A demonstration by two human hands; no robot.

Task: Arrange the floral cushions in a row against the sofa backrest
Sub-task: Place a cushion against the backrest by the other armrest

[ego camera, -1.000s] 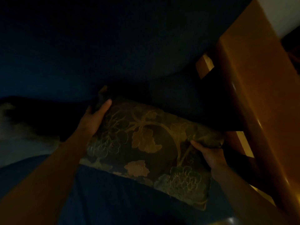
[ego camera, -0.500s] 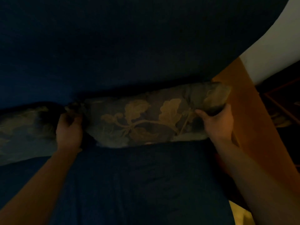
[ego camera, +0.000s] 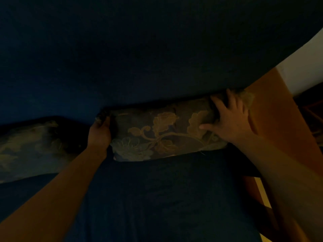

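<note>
The scene is very dim. A dark floral cushion (ego camera: pixel 162 133) with gold leaf patterns stands on the blue sofa seat (ego camera: pixel 157 198), leaning against the blue backrest (ego camera: pixel 139 58) at the sofa's right end. My left hand (ego camera: pixel 99 135) grips the cushion's left edge near its top corner. My right hand (ego camera: pixel 229 123) lies flat on the cushion's right end with fingers spread. A second floral cushion (ego camera: pixel 29 147) leans against the backrest at the far left, apart from the first by a dark gap.
A wooden armrest or side panel (ego camera: pixel 272 123) borders the sofa on the right. A pale wall (ego camera: pixel 304 67) shows behind it. A strip of light floor (ego camera: pixel 262 196) lies at the lower right.
The cushion went from lying flat on the seat to standing against the backrest. My right hand let go of its corner and now presses flat on it; the left still grips the left edge.
</note>
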